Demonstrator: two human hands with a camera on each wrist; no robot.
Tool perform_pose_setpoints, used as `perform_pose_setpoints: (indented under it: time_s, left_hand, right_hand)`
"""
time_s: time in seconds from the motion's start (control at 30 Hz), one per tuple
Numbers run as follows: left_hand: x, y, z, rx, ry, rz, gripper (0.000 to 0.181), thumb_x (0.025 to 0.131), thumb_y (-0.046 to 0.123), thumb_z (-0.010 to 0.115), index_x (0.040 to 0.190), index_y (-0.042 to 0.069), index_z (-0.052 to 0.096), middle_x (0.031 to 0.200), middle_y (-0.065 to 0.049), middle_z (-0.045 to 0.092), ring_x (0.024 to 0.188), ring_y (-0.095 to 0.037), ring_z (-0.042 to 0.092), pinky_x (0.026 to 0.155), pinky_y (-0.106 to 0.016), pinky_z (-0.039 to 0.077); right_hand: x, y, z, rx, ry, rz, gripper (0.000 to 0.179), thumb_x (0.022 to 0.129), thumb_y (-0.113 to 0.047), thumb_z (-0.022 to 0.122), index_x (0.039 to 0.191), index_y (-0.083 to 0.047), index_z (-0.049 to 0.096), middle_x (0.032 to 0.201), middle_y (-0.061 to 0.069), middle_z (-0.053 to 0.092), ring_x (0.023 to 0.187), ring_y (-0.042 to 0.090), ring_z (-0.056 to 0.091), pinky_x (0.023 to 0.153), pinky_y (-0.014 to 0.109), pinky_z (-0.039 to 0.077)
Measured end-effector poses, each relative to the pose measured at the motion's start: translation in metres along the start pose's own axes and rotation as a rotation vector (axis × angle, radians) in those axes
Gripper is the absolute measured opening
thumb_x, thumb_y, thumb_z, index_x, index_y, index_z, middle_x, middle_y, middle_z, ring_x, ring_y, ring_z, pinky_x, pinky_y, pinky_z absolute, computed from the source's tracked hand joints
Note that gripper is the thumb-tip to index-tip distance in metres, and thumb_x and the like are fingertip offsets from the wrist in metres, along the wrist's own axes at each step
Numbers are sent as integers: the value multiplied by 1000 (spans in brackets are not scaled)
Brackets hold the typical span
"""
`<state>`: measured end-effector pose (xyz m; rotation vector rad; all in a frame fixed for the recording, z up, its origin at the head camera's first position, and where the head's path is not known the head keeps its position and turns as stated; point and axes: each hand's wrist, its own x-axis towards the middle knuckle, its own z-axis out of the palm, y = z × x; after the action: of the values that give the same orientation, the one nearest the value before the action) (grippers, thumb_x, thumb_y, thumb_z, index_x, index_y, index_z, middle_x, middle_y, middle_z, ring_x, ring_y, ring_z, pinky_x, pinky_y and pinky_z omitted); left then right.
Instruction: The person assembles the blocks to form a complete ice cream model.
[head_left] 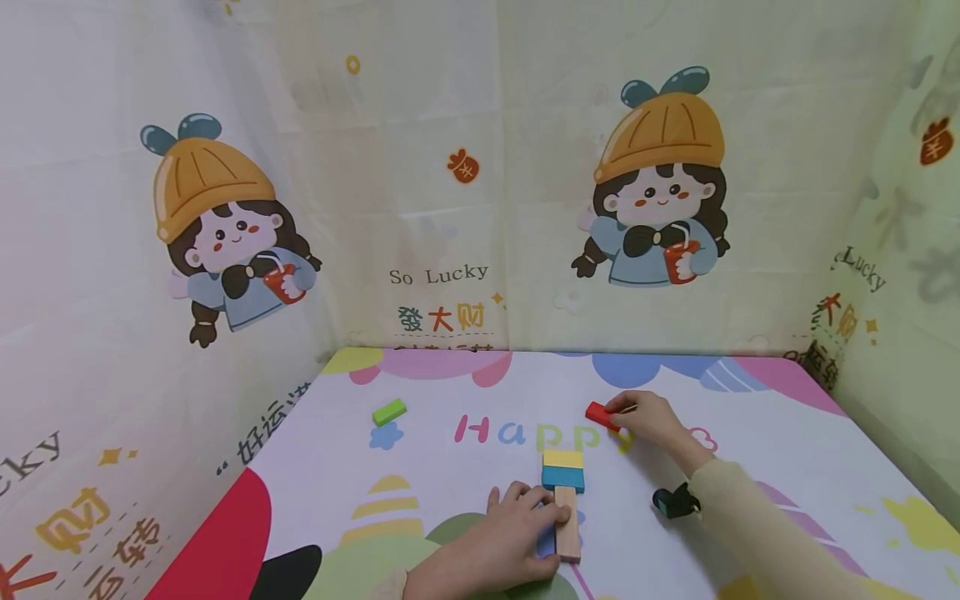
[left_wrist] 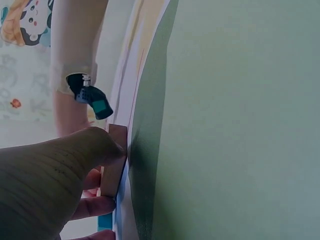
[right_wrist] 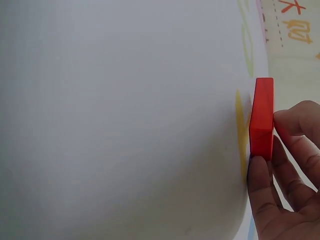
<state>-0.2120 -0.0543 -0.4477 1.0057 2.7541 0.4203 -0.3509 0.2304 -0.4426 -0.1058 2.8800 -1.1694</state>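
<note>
My right hand (head_left: 651,419) pinches a red block (head_left: 600,414) between thumb and fingers, over the far part of the table. In the right wrist view the thumb and fingertips press on the sides of that red block (right_wrist: 262,120). My left hand (head_left: 517,533) holds a long plain wooden block (head_left: 567,529) that lies lengthwise on the table, thumb at its near end. The left wrist view shows the thumb on this wooden block (left_wrist: 115,170) and the fingers along its side. A blue block (head_left: 562,479) lies crosswise at its far end, with a yellow block (head_left: 562,459) right behind the blue one.
A light green block (head_left: 389,412) lies at the far left of the printed white table (head_left: 450,475). A dark wrist camera (head_left: 675,502) is strapped under the right sleeve (head_left: 757,517). Printed cloth walls (head_left: 525,208) stand behind and at both sides.
</note>
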Motion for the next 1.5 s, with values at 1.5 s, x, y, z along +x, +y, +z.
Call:
perform_pose_setpoints:
  time_s: [1.5]
  left_hand:
    - [5,1,-1,-11,-52,-35,44,95,44,71,137,42,60,136,15,53,124,-16,43,102,-74,39]
  right_hand:
    - [-14,-38,45,76,-104,-96,14,91,-8,73,103,-14,78,104,2,72,97,20,63,92,42,56]
